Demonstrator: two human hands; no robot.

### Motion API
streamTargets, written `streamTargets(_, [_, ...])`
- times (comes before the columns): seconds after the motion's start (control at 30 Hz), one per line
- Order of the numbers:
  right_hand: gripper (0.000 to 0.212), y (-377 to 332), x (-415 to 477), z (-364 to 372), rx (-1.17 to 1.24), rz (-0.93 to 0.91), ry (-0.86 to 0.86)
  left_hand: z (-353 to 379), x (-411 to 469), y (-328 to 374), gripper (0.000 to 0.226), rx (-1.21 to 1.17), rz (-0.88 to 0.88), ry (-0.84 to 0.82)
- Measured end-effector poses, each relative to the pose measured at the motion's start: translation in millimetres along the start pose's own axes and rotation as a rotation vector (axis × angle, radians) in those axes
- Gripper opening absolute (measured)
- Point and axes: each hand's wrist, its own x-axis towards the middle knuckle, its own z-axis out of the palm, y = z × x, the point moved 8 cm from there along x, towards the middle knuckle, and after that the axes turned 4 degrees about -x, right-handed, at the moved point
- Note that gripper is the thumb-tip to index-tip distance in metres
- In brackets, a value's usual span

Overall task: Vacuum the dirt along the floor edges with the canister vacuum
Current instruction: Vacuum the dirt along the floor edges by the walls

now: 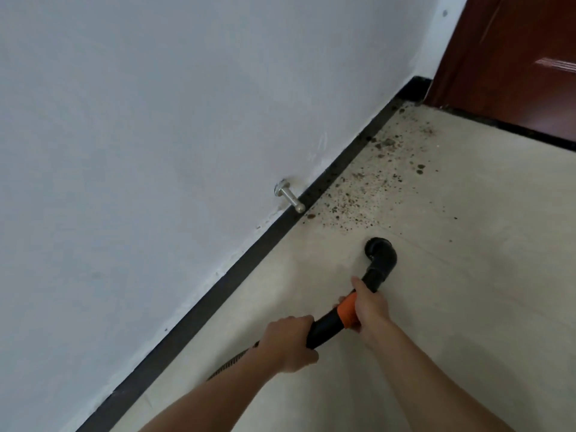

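A black vacuum nozzle (381,251) with a bent elbow end rests on the beige floor, just short of a patch of dark dirt (367,188) scattered along the black baseboard (327,179). My right hand (369,307) grips the nozzle at its orange collar (348,310). My left hand (291,342) grips the black tube lower down, where the ribbed hose (232,363) joins it. The hose runs off behind my left forearm. The canister itself is out of view.
A white wall (156,151) fills the left. A metal door stopper (290,198) sticks out of the wall just above the baseboard, beside the dirt. A dark red door (514,57) stands at the top right, with a black threshold strip (514,126).
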Motion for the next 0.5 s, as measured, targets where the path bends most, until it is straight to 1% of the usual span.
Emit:
streamTargets(0.13, [0.035,-15,-14,53,-0.029,-0.038,-0.179,-19,7,-23,0.025,-0.077,-0.086,0.094])
streamTargets(0.2, [0.036,-16,-24,74,-0.059,-0.046,-0.202,-25,9,-41,0.025,-0.134,-0.138,0.085])
streamTargets(0.27, [0.035,-15,-29,87,-0.068,-0.047,-0.193,-27,10,-55,0.031,-0.184,-0.165,0.017])
streamTargets(0.33, [0.035,-14,-27,89,-0.054,-0.055,-0.164,-30,11,-61,0.038,-0.173,-0.149,-0.076])
streamTargets(0.43, [0.031,-19,-24,77,-0.030,-0.098,-0.127,-29,12,-56,0.044,-0.116,-0.097,-0.219])
streamTargets(0.5, [0.030,-28,-21,61,-0.006,-0.138,-0.111,-25,9,-47,0.046,-0.134,-0.072,-0.302])
